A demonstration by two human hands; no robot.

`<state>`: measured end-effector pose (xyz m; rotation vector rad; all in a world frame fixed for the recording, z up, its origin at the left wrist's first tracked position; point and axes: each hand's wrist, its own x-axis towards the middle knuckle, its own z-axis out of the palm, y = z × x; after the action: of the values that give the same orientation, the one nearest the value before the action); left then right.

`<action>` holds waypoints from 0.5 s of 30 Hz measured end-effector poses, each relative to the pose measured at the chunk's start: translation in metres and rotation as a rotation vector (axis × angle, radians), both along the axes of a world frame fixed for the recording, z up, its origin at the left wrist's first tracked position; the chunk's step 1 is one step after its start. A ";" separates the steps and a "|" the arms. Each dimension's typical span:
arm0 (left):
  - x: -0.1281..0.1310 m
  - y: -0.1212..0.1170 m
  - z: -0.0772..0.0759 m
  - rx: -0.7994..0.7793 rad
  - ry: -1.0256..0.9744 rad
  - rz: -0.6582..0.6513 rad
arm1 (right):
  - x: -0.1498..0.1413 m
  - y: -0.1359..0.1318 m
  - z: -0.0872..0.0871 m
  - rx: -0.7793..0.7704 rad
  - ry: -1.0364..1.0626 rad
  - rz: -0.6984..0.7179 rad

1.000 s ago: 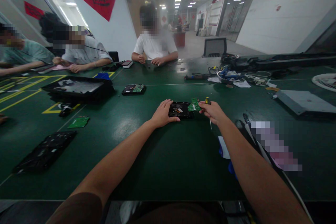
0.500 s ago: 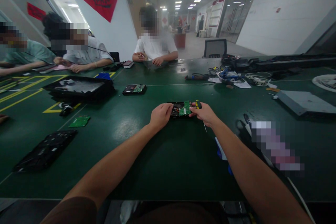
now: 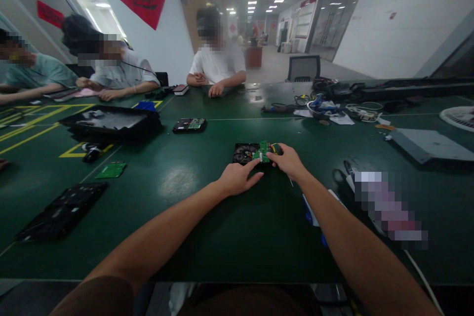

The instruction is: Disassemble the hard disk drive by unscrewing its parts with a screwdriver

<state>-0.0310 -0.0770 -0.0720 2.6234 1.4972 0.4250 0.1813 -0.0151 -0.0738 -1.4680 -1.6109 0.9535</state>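
While the right hand [image 3: 288, 160] is closed around a screwdriver [image 3: 276, 148], with its yellow-and-black handle above the fingers and its thin shaft slanting out below, the tips of its thumb and forefinger also meet the right edge of a green circuit board [image 3: 263, 152]. Whether they pinch that edge or only press on it cannot be made out. The board lies just left of this hand, over the right-hand part of a black hard drive [image 3: 242, 152], whose uncovered part reaches farther left, away from the fingers. The drive's long axis runs sideways, roughly from the right hand outward to the left, and it lies on the tabletop [image 3: 215, 237].

From the left hand [image 3: 237, 177], the drive is directly ahead, on the far side of the fingers. This hand grips nothing that shows: its forefinger is stretched out to the near edge of the board, its thumb spread apart, its other fingers hidden. Both hands are thus at the board, the right at its end and the left at its near side. A second hard drive [image 3: 189, 126] sits well beyond the left hand, ahead and to its left.
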 end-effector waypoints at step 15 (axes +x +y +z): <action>0.001 0.003 0.002 -0.026 0.142 0.015 | 0.002 -0.002 -0.002 0.079 -0.174 0.003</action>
<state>-0.0301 -0.0735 -0.0697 2.6741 1.5518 0.2235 0.1830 -0.0173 -0.0759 -1.5286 -1.7553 0.7722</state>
